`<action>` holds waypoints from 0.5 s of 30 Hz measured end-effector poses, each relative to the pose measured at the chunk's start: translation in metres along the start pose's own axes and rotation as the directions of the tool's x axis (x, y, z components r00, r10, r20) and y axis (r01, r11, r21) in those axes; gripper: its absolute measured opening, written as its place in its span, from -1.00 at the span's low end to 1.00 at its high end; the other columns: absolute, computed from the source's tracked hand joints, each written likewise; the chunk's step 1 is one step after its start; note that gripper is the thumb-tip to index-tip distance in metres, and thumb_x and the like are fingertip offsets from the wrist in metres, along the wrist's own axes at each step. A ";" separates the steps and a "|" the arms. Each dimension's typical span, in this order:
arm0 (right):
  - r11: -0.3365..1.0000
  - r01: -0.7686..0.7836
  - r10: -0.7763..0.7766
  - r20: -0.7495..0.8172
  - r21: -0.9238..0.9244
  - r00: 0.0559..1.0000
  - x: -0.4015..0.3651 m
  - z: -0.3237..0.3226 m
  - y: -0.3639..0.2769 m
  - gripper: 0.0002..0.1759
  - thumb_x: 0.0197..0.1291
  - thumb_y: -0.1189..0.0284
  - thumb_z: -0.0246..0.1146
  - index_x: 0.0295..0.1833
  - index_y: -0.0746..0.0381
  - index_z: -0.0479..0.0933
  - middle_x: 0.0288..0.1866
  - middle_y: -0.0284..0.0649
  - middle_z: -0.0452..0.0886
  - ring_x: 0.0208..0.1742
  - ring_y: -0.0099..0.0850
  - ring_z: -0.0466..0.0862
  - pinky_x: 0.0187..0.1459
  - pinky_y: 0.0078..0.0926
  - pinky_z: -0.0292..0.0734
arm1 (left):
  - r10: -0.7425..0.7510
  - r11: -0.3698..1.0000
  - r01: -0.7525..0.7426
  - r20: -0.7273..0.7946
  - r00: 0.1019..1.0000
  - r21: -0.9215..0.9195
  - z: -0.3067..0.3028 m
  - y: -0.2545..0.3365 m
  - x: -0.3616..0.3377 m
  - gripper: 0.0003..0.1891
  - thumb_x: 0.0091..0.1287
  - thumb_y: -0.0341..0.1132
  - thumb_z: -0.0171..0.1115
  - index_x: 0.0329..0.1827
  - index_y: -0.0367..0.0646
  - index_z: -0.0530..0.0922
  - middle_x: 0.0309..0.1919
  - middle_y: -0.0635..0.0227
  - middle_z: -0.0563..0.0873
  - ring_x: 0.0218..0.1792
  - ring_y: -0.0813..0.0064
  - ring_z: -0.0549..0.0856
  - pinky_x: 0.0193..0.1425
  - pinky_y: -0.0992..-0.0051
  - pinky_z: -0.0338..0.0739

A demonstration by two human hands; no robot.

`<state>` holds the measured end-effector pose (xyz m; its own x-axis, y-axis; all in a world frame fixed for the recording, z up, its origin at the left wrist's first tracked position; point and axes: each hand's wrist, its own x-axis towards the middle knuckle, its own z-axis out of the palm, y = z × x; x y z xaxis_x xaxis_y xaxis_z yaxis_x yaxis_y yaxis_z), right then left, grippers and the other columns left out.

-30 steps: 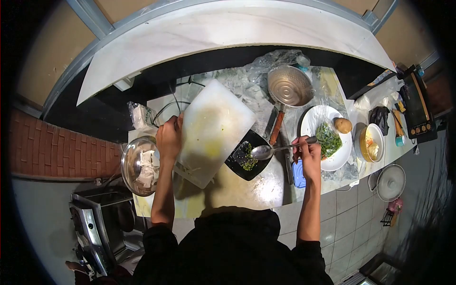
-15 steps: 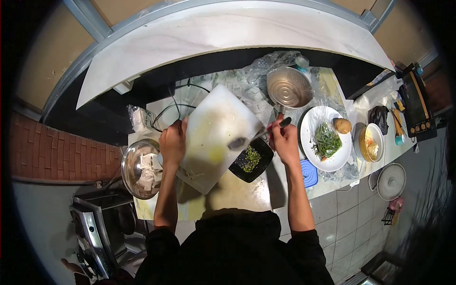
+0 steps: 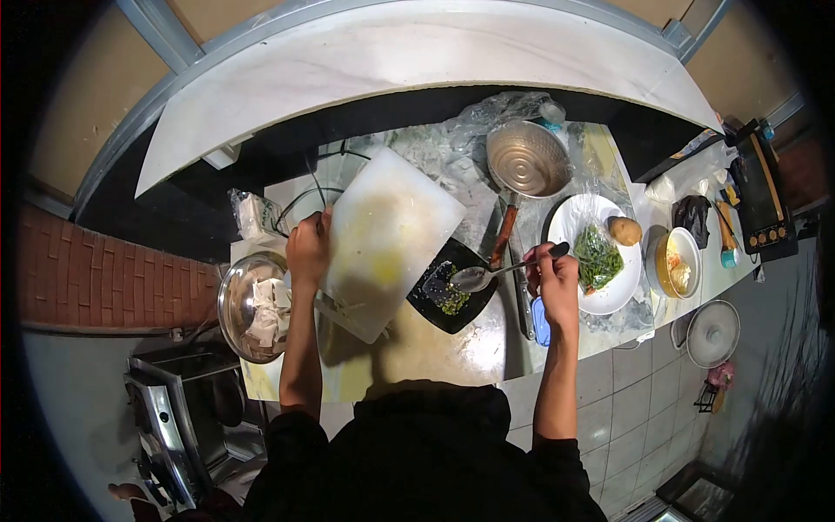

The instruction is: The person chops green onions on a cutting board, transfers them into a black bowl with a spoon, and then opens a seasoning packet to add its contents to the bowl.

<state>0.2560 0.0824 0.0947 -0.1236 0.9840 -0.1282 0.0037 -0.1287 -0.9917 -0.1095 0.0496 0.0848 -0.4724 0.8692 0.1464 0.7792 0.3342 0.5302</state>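
Observation:
My left hand (image 3: pixel 309 250) is closed around the left edge of a white cutting board (image 3: pixel 396 213). The board is tilted above the counter, with yellowish stains and a few scraps on its surface. In my right hand (image 3: pixel 557 283) is a metal spoon (image 3: pixel 472 279) with a dark handle end. The spoon's bowl hangs over a square black bowl (image 3: pixel 457 324), apart from the board. Chopped green pieces (image 3: pixel 452 306) lie in the black bowl. A knife (image 3: pixel 524 309) lies just left of my right hand.
Behind the black bowl is a saucepan (image 3: pixel 529 161) with a wooden handle. To the right stand a white plate (image 3: pixel 565 213) with bagged greens and a potato (image 3: pixel 624 230), and a yellow-and-white tub (image 3: pixel 657 265). A blue lid (image 3: pixel 541 324) lies by my right wrist. White blocks fill a steel bowl (image 3: pixel 228 304) at left.
My right hand has moved right and slightly toward me, taking the spoon away from the board. The board has shifted slightly left and up. The saucepan's handle and the knife now show.

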 end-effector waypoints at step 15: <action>0.975 0.030 -0.068 -0.172 -0.219 0.983 -0.056 0.015 0.086 -0.63 0.45 0.28 -0.06 -0.35 0.29 0.45 -0.68 -0.44 0.33 -0.70 -0.69 0.29 -0.67 -0.67 0.16 | -0.105 0.994 0.106 -0.008 0.994 0.009 0.014 -0.017 0.036 -0.51 0.40 0.10 -0.10 -0.13 -0.11 0.65 -0.35 -0.03 0.67 -0.19 -0.09 0.62 -0.07 0.10 0.46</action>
<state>0.2479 0.0146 0.0168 0.0485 0.9970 -0.0602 0.2171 -0.0694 -0.9737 -0.1338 0.0805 0.0691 -0.5550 0.8263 0.0961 0.7286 0.4271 0.5355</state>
